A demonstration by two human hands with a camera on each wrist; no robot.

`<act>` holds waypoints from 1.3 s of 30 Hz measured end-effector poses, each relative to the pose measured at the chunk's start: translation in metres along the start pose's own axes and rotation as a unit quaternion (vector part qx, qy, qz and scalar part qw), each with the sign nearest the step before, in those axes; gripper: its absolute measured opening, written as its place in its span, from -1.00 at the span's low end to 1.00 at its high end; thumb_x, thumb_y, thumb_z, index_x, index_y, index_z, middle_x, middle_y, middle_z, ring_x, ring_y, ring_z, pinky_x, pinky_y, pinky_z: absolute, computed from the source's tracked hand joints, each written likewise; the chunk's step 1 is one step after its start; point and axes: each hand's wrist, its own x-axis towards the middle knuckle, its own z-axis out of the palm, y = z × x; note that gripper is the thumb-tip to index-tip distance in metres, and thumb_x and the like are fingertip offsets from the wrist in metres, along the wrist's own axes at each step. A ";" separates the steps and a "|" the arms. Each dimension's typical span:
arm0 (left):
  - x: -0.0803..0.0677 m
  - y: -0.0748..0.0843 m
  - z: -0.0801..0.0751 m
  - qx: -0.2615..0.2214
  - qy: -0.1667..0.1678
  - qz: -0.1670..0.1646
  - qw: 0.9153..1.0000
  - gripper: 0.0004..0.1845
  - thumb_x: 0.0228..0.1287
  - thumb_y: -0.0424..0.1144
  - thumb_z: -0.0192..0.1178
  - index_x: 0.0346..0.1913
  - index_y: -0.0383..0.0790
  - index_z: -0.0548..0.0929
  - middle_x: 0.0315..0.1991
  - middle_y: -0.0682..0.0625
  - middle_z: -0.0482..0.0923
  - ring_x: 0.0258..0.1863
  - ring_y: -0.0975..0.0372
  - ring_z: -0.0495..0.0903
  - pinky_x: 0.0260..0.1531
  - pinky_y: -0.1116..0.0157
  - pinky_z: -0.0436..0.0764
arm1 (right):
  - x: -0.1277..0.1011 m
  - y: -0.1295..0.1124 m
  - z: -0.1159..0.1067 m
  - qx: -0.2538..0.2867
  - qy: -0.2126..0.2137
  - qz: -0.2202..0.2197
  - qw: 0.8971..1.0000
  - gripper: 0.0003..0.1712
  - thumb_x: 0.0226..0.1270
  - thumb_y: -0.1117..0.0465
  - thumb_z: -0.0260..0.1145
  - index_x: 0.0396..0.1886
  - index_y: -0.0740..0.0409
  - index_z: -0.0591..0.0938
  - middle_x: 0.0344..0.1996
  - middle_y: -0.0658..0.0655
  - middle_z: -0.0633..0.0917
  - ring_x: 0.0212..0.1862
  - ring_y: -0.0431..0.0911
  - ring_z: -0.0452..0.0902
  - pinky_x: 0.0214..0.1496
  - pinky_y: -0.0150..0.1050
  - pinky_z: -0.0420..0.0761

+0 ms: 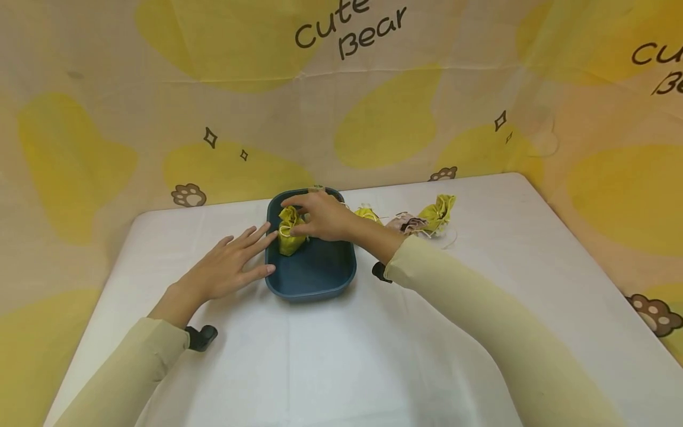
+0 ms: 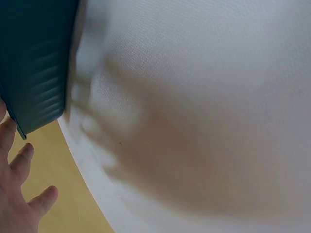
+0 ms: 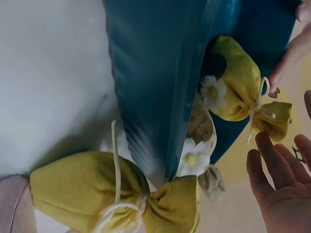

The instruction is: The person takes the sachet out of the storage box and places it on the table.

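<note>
Right hand (image 1: 318,216) was over the far-left corner of the blue tray (image 1: 320,279), centre frame in head view, fingers spread around the yellow drawstring pouch (image 1: 290,232). In the head view the fingertips looked to be on its gathered neck; the right wrist view showed the fingers (image 3: 272,179) extended and relaxed just beside the pouch (image 3: 243,87), not curled round it, so open hand, at most light contact. Pouch sat inside the tray, against its left wall near the far end. Left hand (image 1: 226,267) lay flat on the white table (image 1: 373,356), left of centre, fingers straight and splayed, fingertips touching the tray's left outer wall; holding nothing. Left wrist view confirmed it: tray wall (image 2: 34,63) at upper left, fingers (image 2: 22,162) lower left, both blurry. Outside the tray, just right of it along the far table edge: a second yellow pouch (image 1: 368,213) touching or nearly touching the rim, a pink pouch (image 1: 405,223), and a third yellow pouch (image 1: 439,212) furthest right. Right wrist view also showed a beige pouch with daisies (image 3: 199,141) against the tray's outer rim.
</note>
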 end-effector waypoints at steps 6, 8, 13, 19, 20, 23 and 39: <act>0.000 0.000 0.000 0.000 -0.001 -0.003 1.000 -0.20 0.44 0.34 -0.12 0.61 0.10 0.02 0.62 0.00 -0.15 0.53 -0.15 -0.02 0.38 -0.31 0.00 | 0.003 -0.003 0.005 0.002 -0.007 0.003 1.000 -0.34 0.32 0.12 0.43 0.39 0.15 0.48 0.23 0.09 0.62 0.14 -0.06 0.60 0.15 -0.15 0.59; 0.000 0.000 0.000 -0.001 0.000 -0.002 1.000 -0.20 0.44 0.34 -0.11 0.61 0.09 0.02 0.62 -0.01 -0.15 0.54 -0.15 -0.02 0.38 -0.32 0.00 | 0.004 -0.002 0.006 0.003 -0.009 0.004 1.000 -0.34 0.32 0.13 0.43 0.38 0.15 0.48 0.23 0.10 0.62 0.14 -0.06 0.60 0.14 -0.17 0.60; 0.000 0.001 0.000 -0.004 0.004 -0.001 1.000 -0.20 0.44 0.33 -0.10 0.61 0.08 0.03 0.61 -0.02 -0.13 0.53 -0.16 -0.02 0.38 -0.32 0.01 | 0.005 -0.002 0.008 0.001 -0.008 0.015 1.000 -0.36 0.32 0.17 0.43 0.38 0.15 0.49 0.24 0.11 0.61 0.17 -0.04 0.59 0.15 -0.17 0.60; 0.000 0.001 0.000 -0.007 -0.001 -0.003 1.000 -0.20 0.44 0.34 -0.11 0.61 0.10 0.02 0.61 -0.01 -0.14 0.54 -0.15 -0.02 0.38 -0.31 0.00 | 0.007 0.000 0.010 -0.016 0.012 0.022 1.000 -0.49 0.33 0.20 0.41 0.27 0.12 0.60 0.16 0.09 0.67 0.16 -0.06 0.61 0.18 -0.19 0.59; 0.000 0.001 0.000 -0.007 -0.002 -0.004 1.000 -0.20 0.44 0.34 -0.12 0.61 0.11 0.02 0.61 0.00 -0.14 0.54 -0.15 -0.02 0.38 -0.31 0.00 | 0.007 0.000 0.010 -0.018 0.016 0.022 0.999 -0.52 0.33 0.20 0.42 0.24 0.11 0.62 0.14 0.08 0.68 0.15 -0.06 0.61 0.17 -0.19 0.59; 0.000 0.001 0.000 -0.006 0.002 -0.003 1.000 -0.19 0.44 0.35 -0.12 0.61 0.10 0.03 0.61 -0.02 -0.13 0.53 -0.16 -0.01 0.38 -0.32 0.01 | 0.006 0.001 0.011 -0.017 0.033 0.024 0.999 -0.56 0.33 0.22 0.41 0.20 0.10 0.65 0.10 0.06 0.69 0.12 -0.08 0.62 0.17 -0.20 0.58; 0.001 0.000 0.001 -0.007 0.001 -0.003 1.000 -0.19 0.44 0.35 -0.11 0.61 0.10 0.02 0.62 -0.02 -0.15 0.53 -0.17 -0.02 0.37 -0.33 0.00 | 0.005 0.003 0.015 0.002 0.105 0.009 0.994 -0.79 0.35 0.30 0.37 -0.06 0.14 0.79 -0.13 0.05 0.78 -0.08 -0.16 0.69 0.02 -0.34 0.62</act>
